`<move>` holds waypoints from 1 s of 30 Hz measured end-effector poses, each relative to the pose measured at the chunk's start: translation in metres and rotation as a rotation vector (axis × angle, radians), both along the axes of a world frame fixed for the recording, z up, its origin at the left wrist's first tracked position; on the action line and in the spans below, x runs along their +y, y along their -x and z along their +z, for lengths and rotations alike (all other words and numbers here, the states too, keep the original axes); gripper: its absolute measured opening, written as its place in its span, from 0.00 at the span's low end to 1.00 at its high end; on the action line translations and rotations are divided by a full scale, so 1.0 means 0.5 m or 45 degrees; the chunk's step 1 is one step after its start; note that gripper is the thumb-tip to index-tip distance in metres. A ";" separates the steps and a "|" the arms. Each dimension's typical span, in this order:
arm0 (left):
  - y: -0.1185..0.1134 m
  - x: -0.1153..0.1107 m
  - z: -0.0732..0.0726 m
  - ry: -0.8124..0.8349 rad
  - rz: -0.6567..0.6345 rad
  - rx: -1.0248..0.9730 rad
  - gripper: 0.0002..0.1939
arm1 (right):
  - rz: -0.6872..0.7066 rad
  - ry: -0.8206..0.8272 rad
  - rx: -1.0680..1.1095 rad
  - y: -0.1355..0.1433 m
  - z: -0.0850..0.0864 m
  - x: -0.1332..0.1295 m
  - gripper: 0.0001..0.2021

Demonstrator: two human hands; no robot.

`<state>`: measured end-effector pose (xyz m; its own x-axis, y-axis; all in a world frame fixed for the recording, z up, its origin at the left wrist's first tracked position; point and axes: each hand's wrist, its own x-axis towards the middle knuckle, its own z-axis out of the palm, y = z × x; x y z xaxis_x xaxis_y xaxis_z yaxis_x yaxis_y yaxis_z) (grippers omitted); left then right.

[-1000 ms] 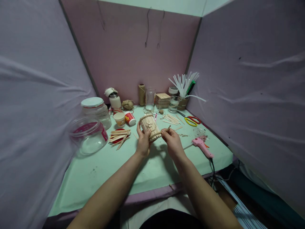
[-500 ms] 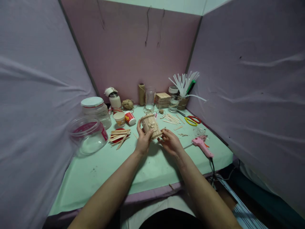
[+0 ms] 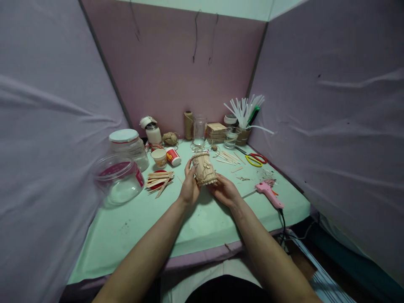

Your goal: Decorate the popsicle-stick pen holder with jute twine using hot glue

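A small wooden cup-shaped craft [image 3: 204, 169] with a braided cord round its top and flower shapes on its side is held above the green cloth, slightly tilted. My left hand [image 3: 190, 185] grips it from the left, fingers around its side. On the lower right, my right hand [image 3: 225, 189] holds its bottom edge, with some fingertips hidden behind it. Wooden sticks [image 3: 159, 181] lie on a red lid to the left, and more thin sticks [image 3: 227, 158] lie behind on the right.
Clear jars [image 3: 118, 185] stand at the left, beside paper cups [image 3: 158, 158]. A pink glue gun [image 3: 269, 195] with a black cord and scissors [image 3: 254, 160] lie at the right. Twine, glasses, wooden squares [image 3: 216, 133] and white glue sticks [image 3: 243, 111] line the back.
The wooden craft has turned and stands more upright, slightly further right. My left hand has shifted along its side, and my right fingers have moved under its lower edge.
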<state>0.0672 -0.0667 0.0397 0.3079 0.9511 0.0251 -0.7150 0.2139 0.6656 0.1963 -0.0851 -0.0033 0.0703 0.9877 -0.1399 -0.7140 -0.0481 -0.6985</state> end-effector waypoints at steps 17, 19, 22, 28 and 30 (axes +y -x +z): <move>0.019 0.025 -0.011 0.231 -0.031 0.101 0.22 | -0.825 -0.204 -0.747 0.005 -0.012 -0.012 0.13; 0.019 0.026 -0.010 0.245 -0.025 0.086 0.20 | -1.053 -0.422 -1.150 0.007 -0.007 -0.024 0.13; 0.019 0.023 -0.011 0.195 -0.011 0.131 0.24 | -1.095 -0.729 -1.629 0.013 0.004 -0.043 0.13; 0.013 0.011 -0.009 0.056 0.067 0.228 0.39 | -0.962 -0.944 -1.794 0.019 0.006 -0.047 0.15; 0.011 0.008 -0.009 0.032 0.090 0.246 0.42 | -0.932 -0.935 -1.799 0.018 0.002 -0.047 0.15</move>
<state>0.0616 -0.0626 0.0354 0.2368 0.9702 -0.0522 -0.5885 0.1860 0.7868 0.1873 -0.1084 -0.0021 0.1538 0.5246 0.8373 0.6786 0.5599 -0.4755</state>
